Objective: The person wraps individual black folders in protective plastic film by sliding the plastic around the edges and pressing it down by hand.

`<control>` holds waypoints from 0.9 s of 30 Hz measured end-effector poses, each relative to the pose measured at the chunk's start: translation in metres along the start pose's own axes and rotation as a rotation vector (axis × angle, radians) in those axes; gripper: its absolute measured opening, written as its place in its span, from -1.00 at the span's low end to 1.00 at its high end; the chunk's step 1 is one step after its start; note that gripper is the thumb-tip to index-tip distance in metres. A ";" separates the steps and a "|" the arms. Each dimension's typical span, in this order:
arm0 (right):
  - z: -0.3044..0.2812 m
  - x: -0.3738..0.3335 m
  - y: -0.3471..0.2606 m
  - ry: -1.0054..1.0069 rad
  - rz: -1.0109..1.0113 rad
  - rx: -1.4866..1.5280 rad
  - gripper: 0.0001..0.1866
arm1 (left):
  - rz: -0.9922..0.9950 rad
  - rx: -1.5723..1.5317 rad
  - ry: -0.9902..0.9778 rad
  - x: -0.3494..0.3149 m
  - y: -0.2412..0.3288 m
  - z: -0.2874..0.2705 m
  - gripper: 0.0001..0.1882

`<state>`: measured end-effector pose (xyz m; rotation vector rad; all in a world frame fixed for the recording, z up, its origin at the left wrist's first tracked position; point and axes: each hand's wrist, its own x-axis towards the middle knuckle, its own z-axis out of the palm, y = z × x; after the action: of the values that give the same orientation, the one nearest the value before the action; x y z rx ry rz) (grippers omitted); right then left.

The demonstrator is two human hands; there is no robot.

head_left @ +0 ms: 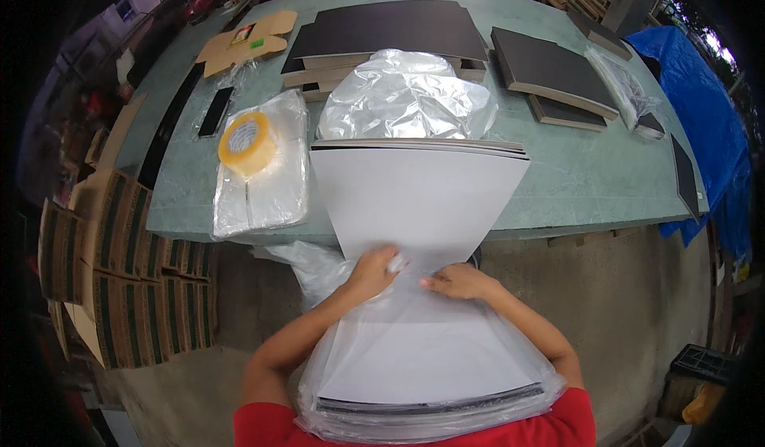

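Clear plastic bag (414, 415) is wrapping the near end of one stack of white boards (418, 200), which is sloping from the person's lap up to the green bench (574, 176), its far end resting on the bench edge. Left hand (373, 273) is clenching the bag's open rim against the top board, and right hand (458, 281) is pinching the same rim just beside it, fingers flat on the plastic. One crumpled silvery bag (406, 96) is lying just behind the stack. One roll of yellowish tape (248, 143) is sitting on one pile of flat clear bags (263, 184) to the left. Three stacks of dark boards are lying farther back: one large (390, 29), two smaller (550, 64). One black phone (215, 111) is lying near one cardboard piece (247, 41).
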<state>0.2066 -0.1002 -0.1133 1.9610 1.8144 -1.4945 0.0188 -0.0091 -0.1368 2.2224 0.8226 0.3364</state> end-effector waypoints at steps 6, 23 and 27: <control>-0.053 -0.041 -0.057 0.294 -0.567 0.863 -0.67 | 0.170 -0.778 0.066 0.030 0.099 -0.095 -0.41; -0.028 -0.036 -0.038 0.306 -0.538 1.209 -0.84 | 0.086 -0.657 -0.070 0.001 0.103 -0.064 -0.52; -0.039 -0.056 -0.029 0.291 -0.383 1.358 -0.82 | 0.073 -0.284 0.031 -0.005 0.076 -0.084 -0.62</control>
<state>0.2158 -0.1071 -0.0405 2.3537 1.3067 -3.3075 0.0111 -0.0069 -0.0242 1.9882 0.6652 0.4930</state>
